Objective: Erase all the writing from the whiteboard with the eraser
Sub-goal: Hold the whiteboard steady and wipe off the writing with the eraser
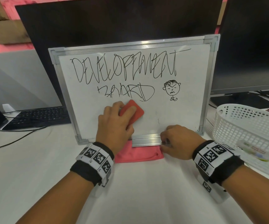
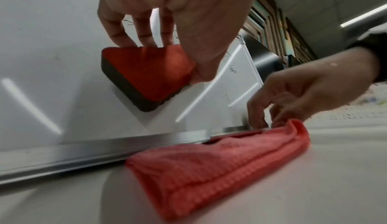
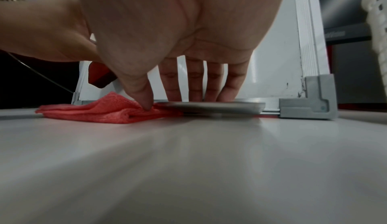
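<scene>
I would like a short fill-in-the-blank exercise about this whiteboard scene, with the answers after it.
1. The left hand holds a red ____ against the whiteboard.
2. The right hand rests on the board's ____ edge.
3. A folded pink ____ lies on the table under that edge.
4. To the right of the board stands a white ____.

Answers: eraser; bottom; cloth; basket

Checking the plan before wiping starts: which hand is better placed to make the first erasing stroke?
Left. The left hand already grips the eraser against the whiteboard, just below the writing. The right hand steadies the board's bottom rail.
</scene>
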